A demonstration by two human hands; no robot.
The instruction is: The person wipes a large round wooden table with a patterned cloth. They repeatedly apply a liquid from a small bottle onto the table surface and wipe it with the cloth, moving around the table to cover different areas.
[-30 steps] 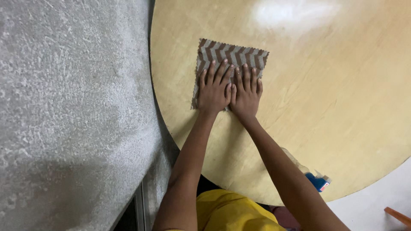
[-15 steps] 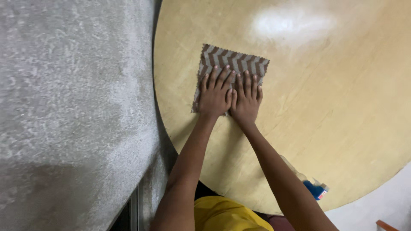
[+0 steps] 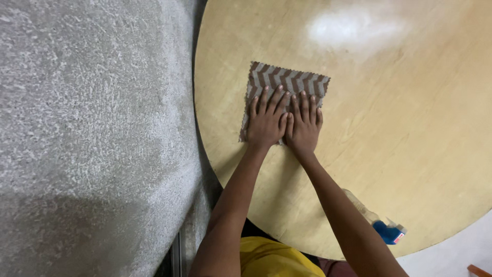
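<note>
Both hands stay flat on cloth; blue bottle near right forearm.

The view has drifted, so the round wooden table sits further right and lower. The left hand and right hand show no other change.

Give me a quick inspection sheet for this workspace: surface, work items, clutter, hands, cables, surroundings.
Surface: round wooden table, glossy, with a light glare patch at the top.
Work items: zigzag-patterned cloth, brown and grey, lying flat near the table's left edge.
Clutter: clear bottle with a blue cap at the table's near edge.
Hands: left hand and right hand side by side, palms flat on the cloth.
Cables: nothing seen.
Surroundings: rough grey surface left of the table.
</note>
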